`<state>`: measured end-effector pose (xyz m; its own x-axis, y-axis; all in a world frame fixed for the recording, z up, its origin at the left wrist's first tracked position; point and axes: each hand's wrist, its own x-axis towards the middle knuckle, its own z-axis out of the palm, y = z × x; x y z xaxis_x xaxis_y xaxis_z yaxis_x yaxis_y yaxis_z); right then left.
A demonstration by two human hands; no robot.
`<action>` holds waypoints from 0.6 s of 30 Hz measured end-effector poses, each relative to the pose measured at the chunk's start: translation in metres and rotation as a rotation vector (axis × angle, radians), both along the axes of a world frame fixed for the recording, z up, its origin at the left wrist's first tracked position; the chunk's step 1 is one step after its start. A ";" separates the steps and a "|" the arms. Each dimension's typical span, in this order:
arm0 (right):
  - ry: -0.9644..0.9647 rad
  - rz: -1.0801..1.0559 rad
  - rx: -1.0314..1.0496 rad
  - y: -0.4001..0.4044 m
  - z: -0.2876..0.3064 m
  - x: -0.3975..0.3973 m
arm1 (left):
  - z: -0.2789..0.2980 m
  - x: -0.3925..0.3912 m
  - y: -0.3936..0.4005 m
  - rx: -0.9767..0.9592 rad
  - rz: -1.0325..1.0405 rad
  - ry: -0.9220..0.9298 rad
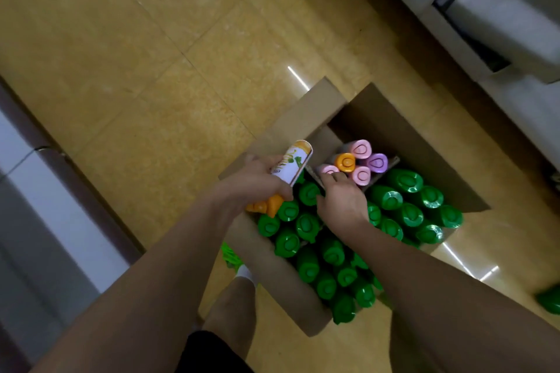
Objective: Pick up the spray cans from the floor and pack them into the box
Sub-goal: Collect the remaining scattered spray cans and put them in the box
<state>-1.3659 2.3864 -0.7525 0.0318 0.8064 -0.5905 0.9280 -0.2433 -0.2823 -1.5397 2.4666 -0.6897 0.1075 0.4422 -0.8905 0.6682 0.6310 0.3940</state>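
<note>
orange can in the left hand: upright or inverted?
Inverted and tilted. The orange-capped can sits in the left hand with its orange cap down toward the box and its base pointing up and away.

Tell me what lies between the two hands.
In the head view, green-capped cans in the box show between the left hand, gripping an orange-capped can, and the right hand.

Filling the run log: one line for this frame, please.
stage: packing | left hand: holds orange-capped can, cap down, above box | right hand: fingers at pink-capped cans | box: mostly green-capped cans
</note>
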 end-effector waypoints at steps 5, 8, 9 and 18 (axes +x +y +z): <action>0.036 -0.088 0.059 -0.004 -0.006 0.039 | -0.014 0.062 0.014 0.307 -0.346 0.212; 0.051 -0.124 0.085 -0.009 -0.016 0.058 | -0.029 0.088 0.013 0.408 -0.483 0.266; 0.052 -0.136 0.097 -0.009 -0.019 0.064 | -0.036 0.097 0.013 0.421 -0.540 0.257; 0.073 -0.159 0.112 0.012 -0.086 0.099 | -0.140 0.126 0.042 0.469 -0.759 0.303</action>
